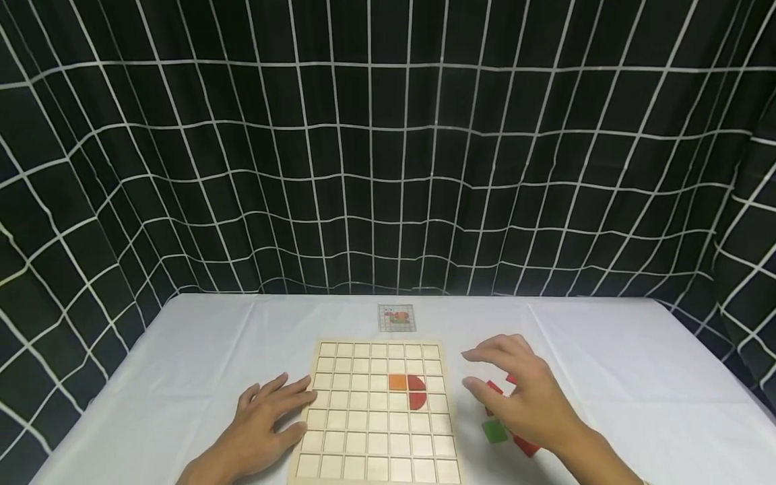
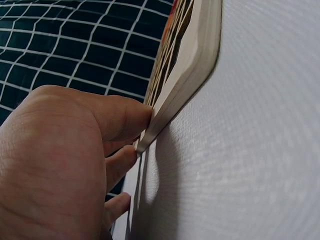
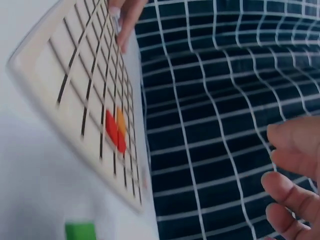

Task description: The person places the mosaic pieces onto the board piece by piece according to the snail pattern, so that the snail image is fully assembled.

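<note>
A pale wooden grid board lies on the table in the head view. Set in its cells are an orange square tile and two red quarter-round tiles, one above the other. My left hand rests at the board's left edge, its fingers and thumb touching the rim, as the left wrist view also shows. My right hand hovers right of the board, fingers loosely bent with nothing between them. Beneath it lie a green tile and several red pieces, partly hidden by the hand.
Behind the board lies a small picture card with a coloured figure on a grid. A white cloth covers the table. A black curtain with white grid lines hangs at the back and sides.
</note>
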`<state>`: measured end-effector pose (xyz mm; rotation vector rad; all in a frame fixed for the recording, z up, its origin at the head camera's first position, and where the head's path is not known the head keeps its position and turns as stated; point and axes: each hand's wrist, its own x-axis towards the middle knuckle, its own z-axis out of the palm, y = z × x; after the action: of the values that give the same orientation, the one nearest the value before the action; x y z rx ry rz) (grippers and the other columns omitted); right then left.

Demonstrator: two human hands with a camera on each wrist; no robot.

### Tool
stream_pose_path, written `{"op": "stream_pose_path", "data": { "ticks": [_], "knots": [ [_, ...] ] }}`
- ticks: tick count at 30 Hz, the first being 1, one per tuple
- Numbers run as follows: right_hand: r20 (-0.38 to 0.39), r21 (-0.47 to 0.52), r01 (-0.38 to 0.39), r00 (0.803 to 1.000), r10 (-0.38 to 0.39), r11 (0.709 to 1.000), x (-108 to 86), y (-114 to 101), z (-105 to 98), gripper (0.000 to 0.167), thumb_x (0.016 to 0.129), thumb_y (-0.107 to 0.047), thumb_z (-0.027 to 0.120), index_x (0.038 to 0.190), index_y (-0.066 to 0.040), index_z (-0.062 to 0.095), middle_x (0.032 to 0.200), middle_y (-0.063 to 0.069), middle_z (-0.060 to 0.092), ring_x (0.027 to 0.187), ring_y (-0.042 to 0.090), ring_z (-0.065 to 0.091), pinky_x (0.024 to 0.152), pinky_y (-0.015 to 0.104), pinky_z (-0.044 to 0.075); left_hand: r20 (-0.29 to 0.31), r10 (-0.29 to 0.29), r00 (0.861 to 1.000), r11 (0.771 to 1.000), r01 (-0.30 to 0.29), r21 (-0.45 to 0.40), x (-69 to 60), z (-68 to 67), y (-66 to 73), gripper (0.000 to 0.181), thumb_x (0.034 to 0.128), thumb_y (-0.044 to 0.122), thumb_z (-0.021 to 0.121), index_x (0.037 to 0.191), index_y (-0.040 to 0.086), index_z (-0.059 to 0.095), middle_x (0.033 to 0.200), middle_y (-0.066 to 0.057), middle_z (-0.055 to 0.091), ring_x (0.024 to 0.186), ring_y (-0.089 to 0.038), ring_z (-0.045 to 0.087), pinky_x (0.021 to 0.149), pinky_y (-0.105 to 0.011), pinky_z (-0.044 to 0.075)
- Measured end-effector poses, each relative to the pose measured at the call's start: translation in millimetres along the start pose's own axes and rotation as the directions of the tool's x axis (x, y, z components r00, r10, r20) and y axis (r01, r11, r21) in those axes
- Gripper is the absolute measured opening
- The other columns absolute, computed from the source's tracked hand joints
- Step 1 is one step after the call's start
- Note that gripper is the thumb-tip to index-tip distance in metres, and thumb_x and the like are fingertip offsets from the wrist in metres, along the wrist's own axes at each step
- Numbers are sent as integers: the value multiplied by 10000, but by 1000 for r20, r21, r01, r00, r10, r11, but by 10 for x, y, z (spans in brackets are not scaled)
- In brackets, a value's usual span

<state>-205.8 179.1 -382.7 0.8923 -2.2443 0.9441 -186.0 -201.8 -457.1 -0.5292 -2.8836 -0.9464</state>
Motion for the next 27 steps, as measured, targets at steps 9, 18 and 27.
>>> {"op": "stream_pose_path", "data": {
  "ticks": [9,18,27],
  "knots": [
    [55,-2,-115,992,115,993,-300,158,-240,383,736,-62,833,1061,-227,716,1046,-93,628,1006,93,500,832,138,399,-7,2,1000,1000,-2,17,-5,10,-11,394,871,195,664,1265,180,648,1436,29,477,1398,-301,269,1079,-588,45],
    [128,-37,-156,979,160,987,-603,437,-295,483,711,99,770,1076,-211,713,1037,-105,619,964,61,475,801,115,403,2,0,1000,1000,0,21,-6,28,-12,396,875,197,657,1270,177,644,1439,18,475,1399,-302,265,1083,-580,45],
    [281,-123,-263,916,287,957,-760,624,-214,453,751,15,777,1036,-330,709,1056,-199,609,988,65,462,891,185,409,4,-6,1000,1000,6,20,-11,11,-3,397,877,202,658,1273,177,642,1441,22,472,1400,-305,261,1087,-574,39]
  ]
}}
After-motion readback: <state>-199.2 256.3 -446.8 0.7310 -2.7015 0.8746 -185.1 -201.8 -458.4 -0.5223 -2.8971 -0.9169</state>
